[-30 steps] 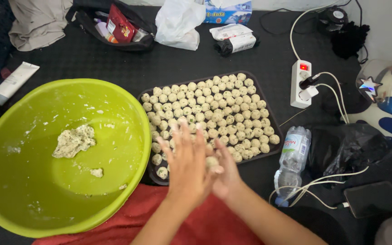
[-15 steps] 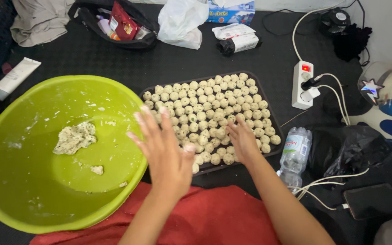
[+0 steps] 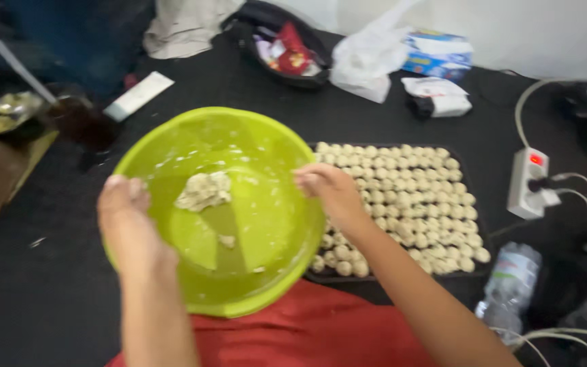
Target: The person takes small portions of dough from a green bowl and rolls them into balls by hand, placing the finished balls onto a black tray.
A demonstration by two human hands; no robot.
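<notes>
A big lime-green bowl sits in front of me with a lump of pale dough and a few crumbs inside. My left hand is curled over the bowl's left rim. At the right rim, my right hand closes on the edge, its forearm crossing the dark tray. That tray lies right of the bowl and is packed with several rows of small dough balls. The picture is motion-blurred.
A red cloth lies under the bowl's near edge. A power strip with cables and a water bottle are to the right. Behind are a white plastic bag, a tissue box, a black pouch and a white tube.
My right hand left the tray and moved to the bowl's right rim; my left hand moved to its left rim. The view swung left, so the bowl is now central.
</notes>
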